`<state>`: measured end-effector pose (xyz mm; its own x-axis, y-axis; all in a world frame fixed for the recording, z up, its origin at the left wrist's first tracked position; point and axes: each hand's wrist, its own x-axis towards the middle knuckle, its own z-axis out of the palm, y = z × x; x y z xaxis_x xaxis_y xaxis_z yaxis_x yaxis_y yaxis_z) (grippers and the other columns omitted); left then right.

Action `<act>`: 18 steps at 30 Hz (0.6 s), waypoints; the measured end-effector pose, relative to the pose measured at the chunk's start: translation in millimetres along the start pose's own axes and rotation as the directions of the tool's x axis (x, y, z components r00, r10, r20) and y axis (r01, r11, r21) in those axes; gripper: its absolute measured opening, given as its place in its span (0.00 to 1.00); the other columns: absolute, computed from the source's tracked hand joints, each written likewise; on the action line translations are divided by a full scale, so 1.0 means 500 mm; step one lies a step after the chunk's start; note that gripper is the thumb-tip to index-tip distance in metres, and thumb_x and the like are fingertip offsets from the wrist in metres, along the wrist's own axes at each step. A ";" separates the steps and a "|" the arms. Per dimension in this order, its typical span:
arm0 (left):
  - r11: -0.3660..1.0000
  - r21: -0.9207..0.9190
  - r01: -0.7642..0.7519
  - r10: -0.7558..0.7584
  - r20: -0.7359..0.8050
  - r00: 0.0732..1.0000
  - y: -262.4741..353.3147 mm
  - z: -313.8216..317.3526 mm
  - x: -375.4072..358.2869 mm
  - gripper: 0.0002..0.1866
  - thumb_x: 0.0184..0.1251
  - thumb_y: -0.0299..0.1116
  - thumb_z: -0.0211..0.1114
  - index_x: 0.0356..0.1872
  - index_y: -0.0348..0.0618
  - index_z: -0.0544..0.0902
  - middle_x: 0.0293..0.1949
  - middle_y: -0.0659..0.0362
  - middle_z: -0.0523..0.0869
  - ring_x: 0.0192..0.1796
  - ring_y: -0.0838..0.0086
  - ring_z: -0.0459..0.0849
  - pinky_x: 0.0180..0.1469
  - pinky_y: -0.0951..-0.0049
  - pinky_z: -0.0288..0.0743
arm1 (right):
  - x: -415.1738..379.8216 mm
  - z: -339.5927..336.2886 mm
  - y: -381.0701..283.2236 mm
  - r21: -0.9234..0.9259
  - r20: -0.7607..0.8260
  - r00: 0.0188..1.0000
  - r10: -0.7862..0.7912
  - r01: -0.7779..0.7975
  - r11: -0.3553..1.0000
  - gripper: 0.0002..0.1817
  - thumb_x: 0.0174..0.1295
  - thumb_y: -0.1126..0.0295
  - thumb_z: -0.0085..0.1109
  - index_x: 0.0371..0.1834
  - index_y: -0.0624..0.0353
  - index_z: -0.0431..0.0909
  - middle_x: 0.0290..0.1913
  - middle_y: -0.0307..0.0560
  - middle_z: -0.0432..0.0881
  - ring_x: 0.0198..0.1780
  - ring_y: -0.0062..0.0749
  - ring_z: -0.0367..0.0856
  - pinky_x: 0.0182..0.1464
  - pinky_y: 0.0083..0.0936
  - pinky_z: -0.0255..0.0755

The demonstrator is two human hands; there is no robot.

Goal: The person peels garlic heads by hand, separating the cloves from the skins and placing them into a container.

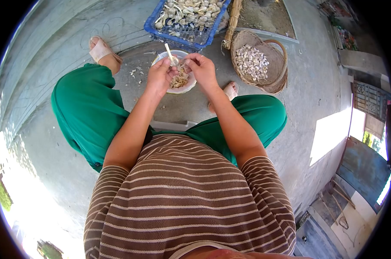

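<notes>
My left hand [159, 77] pinches a garlic bulb [174, 61] whose pale, cut stem points up and away from me. Close beside the bulb, to its right, is my right hand [202, 71], thumb and fingers pressed together. Whatever lies between those fingertips is too small to make out. Below both hands stands a white bowl [184, 90] with brownish, papery garlic skins [179, 79] in it. The hands hide part of its rim.
Beyond the bowl, a blue plastic crate [202, 45] holds many garlic bulbs [190, 13]. A wicker basket [276, 80] with loose garlic cloves [251, 61] stands to the right. A straw bundle [233, 21] lies between them. Skin scraps [137, 73] litter the concrete floor [299, 112].
</notes>
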<state>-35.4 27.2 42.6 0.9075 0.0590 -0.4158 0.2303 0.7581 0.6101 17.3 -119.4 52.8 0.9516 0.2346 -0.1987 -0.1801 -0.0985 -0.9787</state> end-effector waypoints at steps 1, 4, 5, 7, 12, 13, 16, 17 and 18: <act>1.000 0.015 -0.020 0.020 -0.016 1.000 0.000 0.001 -0.001 0.13 0.69 0.30 0.55 0.50 0.34 0.77 0.40 0.59 0.82 0.34 0.79 0.76 0.39 0.77 0.76 | 0.000 -0.001 0.002 0.000 -0.001 1.000 0.000 0.000 1.000 0.05 0.54 0.78 0.61 0.35 0.63 0.80 0.30 0.42 0.81 0.28 0.21 0.79 0.30 0.17 0.74; 0.997 0.066 -0.050 0.054 -0.047 0.997 -0.003 0.001 0.001 0.14 0.68 0.30 0.56 0.50 0.35 0.77 0.40 0.60 0.82 0.35 0.79 0.77 0.39 0.77 0.76 | -0.006 0.003 -0.011 -0.376 0.038 0.891 -0.452 0.432 0.820 0.08 0.52 0.78 0.63 0.36 0.61 0.81 0.31 0.43 0.80 0.30 0.25 0.80 0.32 0.20 0.75; 0.993 0.101 -0.061 0.068 -0.064 0.996 -0.005 0.000 0.002 0.14 0.68 0.30 0.56 0.51 0.35 0.77 0.40 0.60 0.82 0.35 0.79 0.77 0.38 0.77 0.75 | -0.009 0.006 -0.018 -0.314 0.028 0.912 -0.410 0.397 0.862 0.08 0.51 0.78 0.63 0.36 0.62 0.80 0.31 0.43 0.79 0.30 0.27 0.80 0.33 0.21 0.75; 0.977 0.190 -0.096 0.103 -0.025 0.994 -0.005 0.011 -0.005 0.14 0.68 0.29 0.56 0.51 0.36 0.77 0.39 0.61 0.82 0.34 0.80 0.77 0.38 0.78 0.75 | -0.014 0.011 -0.030 -0.250 0.021 0.931 -0.365 0.359 0.899 0.08 0.50 0.77 0.64 0.35 0.62 0.80 0.31 0.44 0.78 0.30 0.29 0.80 0.34 0.22 0.75; 0.887 0.433 -0.160 0.188 -0.021 0.982 0.000 0.031 -0.018 0.14 0.67 0.30 0.57 0.52 0.36 0.78 0.35 0.62 0.82 0.31 0.82 0.76 0.36 0.80 0.73 | -0.018 0.020 -0.047 -0.325 0.089 0.951 -0.297 0.310 0.894 0.08 0.49 0.76 0.64 0.29 0.63 0.74 0.29 0.45 0.78 0.28 0.29 0.80 0.32 0.24 0.76; 0.863 0.478 -0.164 0.201 -0.027 0.979 0.000 0.033 -0.018 0.14 0.67 0.30 0.57 0.52 0.36 0.78 0.34 0.62 0.82 0.31 0.82 0.76 0.36 0.81 0.72 | -0.017 0.021 -0.045 -0.324 0.090 0.951 -0.297 0.310 0.894 0.08 0.49 0.76 0.64 0.29 0.63 0.74 0.29 0.45 0.78 0.28 0.29 0.80 0.32 0.24 0.76; 0.830 0.533 -0.164 0.209 -0.024 0.978 -0.005 0.026 -0.015 0.14 0.68 0.31 0.57 0.51 0.36 0.79 0.33 0.62 0.82 0.30 0.82 0.76 0.35 0.81 0.72 | -0.018 0.022 -0.046 -0.378 0.103 0.963 -0.248 0.269 0.886 0.09 0.48 0.76 0.64 0.29 0.63 0.73 0.28 0.46 0.77 0.27 0.29 0.80 0.32 0.24 0.76; 0.822 0.546 -0.163 0.204 -0.016 0.979 -0.009 0.023 -0.014 0.15 0.68 0.32 0.57 0.51 0.37 0.79 0.33 0.62 0.82 0.29 0.82 0.76 0.35 0.80 0.72 | -0.020 0.021 -0.048 -0.375 0.115 0.960 -0.257 0.281 0.883 0.09 0.48 0.76 0.64 0.29 0.63 0.72 0.28 0.45 0.78 0.27 0.27 0.80 0.32 0.23 0.76; 0.822 0.547 -0.162 0.203 -0.015 0.979 -0.010 0.023 -0.013 0.15 0.68 0.32 0.57 0.51 0.37 0.79 0.33 0.62 0.82 0.29 0.82 0.76 0.35 0.80 0.72 | -0.022 0.020 -0.050 -0.372 0.125 0.956 -0.266 0.294 0.881 0.09 0.49 0.76 0.64 0.29 0.63 0.72 0.28 0.44 0.78 0.27 0.26 0.80 0.31 0.22 0.76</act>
<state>-38.5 15.5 49.9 0.9300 0.2213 -0.2935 0.2343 0.2584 0.9372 8.9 -109.9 79.0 0.9262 0.3717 0.0639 0.2137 -0.3775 -0.9010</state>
